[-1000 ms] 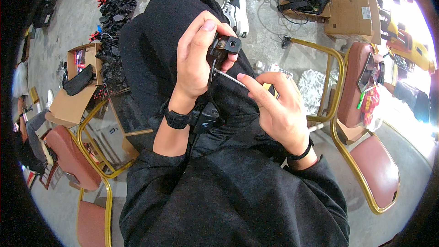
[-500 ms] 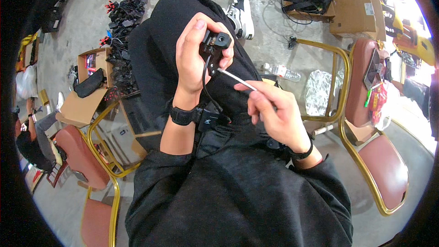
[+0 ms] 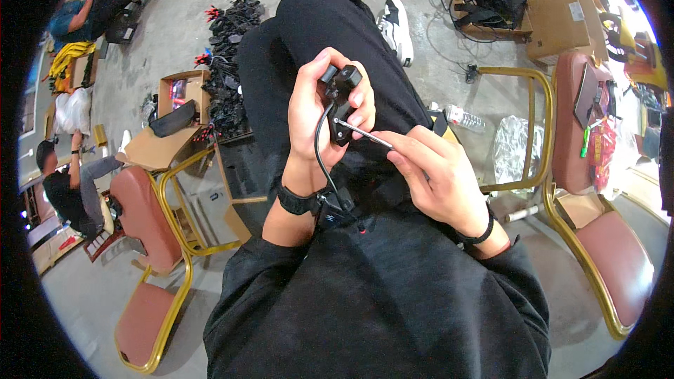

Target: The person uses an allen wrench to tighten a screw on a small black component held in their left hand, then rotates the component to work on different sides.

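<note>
My left hand (image 3: 307, 109) is closed round a small black device (image 3: 344, 84), held above my lap with its screw-studded lower plate facing up. From it a black cable (image 3: 319, 147) curves down past my wrist to a small black box (image 3: 333, 215) at my wristband. Between the thumb and fingers of my right hand (image 3: 444, 179) is a thin metal driver (image 3: 366, 135); its handle end is hidden by the hand. The driver's tip meets the device's plate at or beside a screw, though which I cannot tell.
Gold-framed chairs with brown pads (image 3: 144, 221) stand on both sides; the right seat (image 3: 572, 123) carries loose items. Bundled black cables (image 3: 232, 63) and an open carton (image 3: 184, 95) lie at left. A plastic bottle (image 3: 465, 119) is at right. Other people (image 3: 74, 189) are at far left.
Both hands and the device sit lower and farther right in view, as the whole scene has shifted. The device is tilted differently, and the driver's tip now lies over its plate instead of the plate's edge.
</note>
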`<state>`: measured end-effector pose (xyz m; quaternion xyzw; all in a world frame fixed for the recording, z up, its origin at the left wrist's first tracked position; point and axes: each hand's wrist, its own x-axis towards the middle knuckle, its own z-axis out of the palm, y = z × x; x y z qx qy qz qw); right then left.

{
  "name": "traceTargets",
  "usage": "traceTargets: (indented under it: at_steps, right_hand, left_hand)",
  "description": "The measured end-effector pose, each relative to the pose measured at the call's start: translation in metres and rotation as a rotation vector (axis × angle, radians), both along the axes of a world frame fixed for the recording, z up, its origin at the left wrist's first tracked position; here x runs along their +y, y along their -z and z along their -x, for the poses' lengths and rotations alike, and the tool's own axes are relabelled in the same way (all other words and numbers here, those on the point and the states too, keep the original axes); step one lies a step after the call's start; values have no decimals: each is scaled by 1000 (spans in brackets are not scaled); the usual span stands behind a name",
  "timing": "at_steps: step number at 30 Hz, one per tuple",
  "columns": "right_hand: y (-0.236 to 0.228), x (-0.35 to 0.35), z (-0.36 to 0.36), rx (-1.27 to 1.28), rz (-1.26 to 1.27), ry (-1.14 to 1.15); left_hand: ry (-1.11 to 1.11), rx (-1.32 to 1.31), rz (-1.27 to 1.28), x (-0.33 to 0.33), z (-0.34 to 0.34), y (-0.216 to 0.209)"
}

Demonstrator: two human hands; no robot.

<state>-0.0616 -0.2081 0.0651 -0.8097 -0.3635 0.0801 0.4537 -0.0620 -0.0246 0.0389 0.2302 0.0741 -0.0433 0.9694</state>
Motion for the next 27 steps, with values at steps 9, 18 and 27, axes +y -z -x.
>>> traceTargets:
  at_steps: [9, 18, 27]
  right_hand:
    - [-8, -23, 47, 182, -132, -94]
    - [-12, -34, 86, 368, -168, -141]
    - [-9, -43, 112, 360, -188, -169]
  left_hand:
    - [-13, -42, -89, -21, 56, -25]
    - [-1, -91, -81, -36, 98, -34]
    - [-39, -182, -98, -46, 127, -41]
